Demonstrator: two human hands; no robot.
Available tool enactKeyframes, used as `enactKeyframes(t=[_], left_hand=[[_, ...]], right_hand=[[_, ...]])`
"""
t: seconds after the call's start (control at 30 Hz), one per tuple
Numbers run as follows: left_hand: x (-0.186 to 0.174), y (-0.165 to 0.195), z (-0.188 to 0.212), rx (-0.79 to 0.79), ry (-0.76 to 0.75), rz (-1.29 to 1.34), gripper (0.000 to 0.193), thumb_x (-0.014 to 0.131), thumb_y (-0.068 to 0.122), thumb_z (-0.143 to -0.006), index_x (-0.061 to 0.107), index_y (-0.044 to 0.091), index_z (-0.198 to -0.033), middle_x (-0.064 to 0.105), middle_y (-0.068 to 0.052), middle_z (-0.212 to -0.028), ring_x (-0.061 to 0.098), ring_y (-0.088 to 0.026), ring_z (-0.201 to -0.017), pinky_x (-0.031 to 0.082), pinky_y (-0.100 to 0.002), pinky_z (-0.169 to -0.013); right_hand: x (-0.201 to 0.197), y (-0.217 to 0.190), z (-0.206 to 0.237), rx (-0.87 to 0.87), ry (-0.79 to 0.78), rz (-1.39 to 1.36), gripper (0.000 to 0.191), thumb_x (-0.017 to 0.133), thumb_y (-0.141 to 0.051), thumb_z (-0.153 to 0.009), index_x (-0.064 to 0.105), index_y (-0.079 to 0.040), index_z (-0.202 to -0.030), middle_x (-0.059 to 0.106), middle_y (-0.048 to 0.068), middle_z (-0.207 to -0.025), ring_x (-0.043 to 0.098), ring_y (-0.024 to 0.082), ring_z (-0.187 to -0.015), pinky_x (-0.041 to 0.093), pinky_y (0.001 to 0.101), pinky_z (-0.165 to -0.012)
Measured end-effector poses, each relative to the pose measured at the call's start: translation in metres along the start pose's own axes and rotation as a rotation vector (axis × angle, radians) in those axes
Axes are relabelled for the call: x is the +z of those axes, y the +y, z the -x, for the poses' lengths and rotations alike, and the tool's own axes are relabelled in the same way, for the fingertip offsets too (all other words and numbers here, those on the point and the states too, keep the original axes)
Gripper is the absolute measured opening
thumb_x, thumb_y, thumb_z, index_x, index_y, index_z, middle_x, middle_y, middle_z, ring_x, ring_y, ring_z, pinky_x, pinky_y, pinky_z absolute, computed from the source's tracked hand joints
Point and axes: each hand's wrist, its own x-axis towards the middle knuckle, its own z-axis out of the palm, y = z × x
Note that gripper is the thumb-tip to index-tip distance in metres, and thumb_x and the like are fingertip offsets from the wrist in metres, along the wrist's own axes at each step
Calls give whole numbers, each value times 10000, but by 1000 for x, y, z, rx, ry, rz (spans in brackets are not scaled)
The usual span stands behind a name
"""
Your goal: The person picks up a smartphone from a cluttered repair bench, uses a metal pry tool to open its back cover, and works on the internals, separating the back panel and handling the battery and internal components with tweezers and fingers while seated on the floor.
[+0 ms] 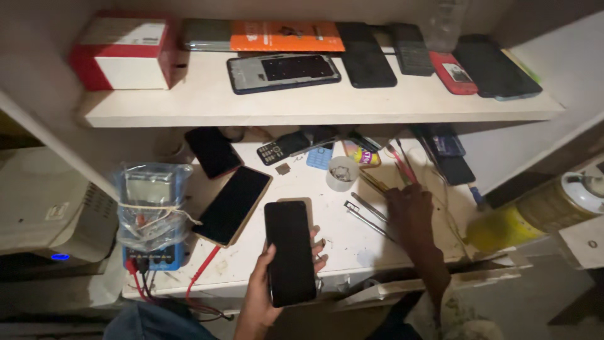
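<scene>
My left hand (261, 293) holds a black smartphone (289, 252) upright, its dark screen facing me, above the front edge of the white workbench (302, 189). My right hand (410, 211) rests palm down on the bench to the right, its fingers reaching among thin tools: metal tweezers (368, 217) lie just left of it and red-handled tools (399, 162) just beyond. Whether the fingers pinch one of them I cannot tell.
Two more phones (233, 204) (212, 151) lie on the bench's left, beside a multimeter in a plastic bag (153, 211) with red leads. A small white cup (341, 173) and a keypad phone (283, 148) sit further back. The upper shelf (314, 104) carries phones, a frame and boxes.
</scene>
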Motion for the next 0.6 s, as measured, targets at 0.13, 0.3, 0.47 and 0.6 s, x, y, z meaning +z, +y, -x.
enactKeyframes(t=[0.13, 0.3, 0.47, 0.6], left_hand=[[0, 1, 0, 6, -21, -24, 656, 443, 349, -1020, 247, 63, -1577, 443, -310, -1526, 508, -462, -1355, 426, -622, -1130], [3, 1, -1, -17, 42, -20, 647, 431, 345, -1003, 241, 98, -1571, 460, -307, -1522, 520, -470, -1347, 436, -626, -1115], [2, 2, -1, -35, 47, -66, 640, 432, 345, -999, 248, 107, -1565, 474, -302, -1517, 521, -469, -1358, 437, -622, -1126], [2, -2, -2, -46, -4, 24, 667, 475, 342, -1021, 300, 12, -1574, 470, -287, -1553, 503, -448, -1404, 415, -594, -1174]], right_hand=[[8, 2, 0, 51, 9, 9, 81, 646, -125, -891, 702, -151, -942, 573, 263, -935, 582, 463, -841, 467, 594, -695], [14, 2, -1, 108, -55, 27, 46, 617, -150, -967, 659, -133, -967, 573, 237, -876, 594, 444, -834, 470, 597, -708], [1, -16, 0, 33, 128, 78, 60, 683, -122, -804, 645, -104, -846, 594, 215, -847, 608, 466, -865, 472, 572, -604], [-23, -52, 3, 25, 232, -43, 49, 651, -71, -894, 641, -73, -942, 644, 177, -935, 644, 415, -886, 519, 519, -725]])
